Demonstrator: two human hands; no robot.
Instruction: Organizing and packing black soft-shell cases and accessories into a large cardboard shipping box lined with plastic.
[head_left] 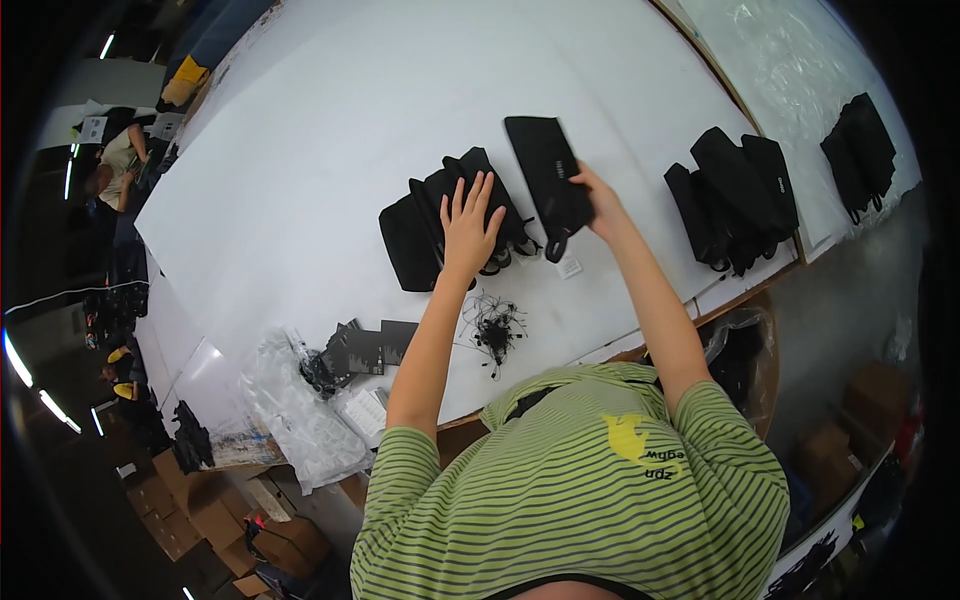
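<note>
My left hand (467, 228) lies flat with its fingers spread on a row of overlapping black fabric pouches (408, 240) on the white table. In my right hand (597, 203) is another flat black pouch (545, 170), gripped at its right edge, with a small loop at its near end. It is held just right of the row, apart from it. Small white tags (569, 267) show by the pouch's near end. A tangle of thin black tag strings (495, 327) lies between my forearms.
Black cards (365, 348) and a clear plastic bag (300, 410) lie at the near left of the white table (420, 70). More black pouches (735, 195) form a pile on the right, with another (860, 155) farther right. Cardboard boxes (210, 520) stand on the floor; a person (120, 165) is at far left.
</note>
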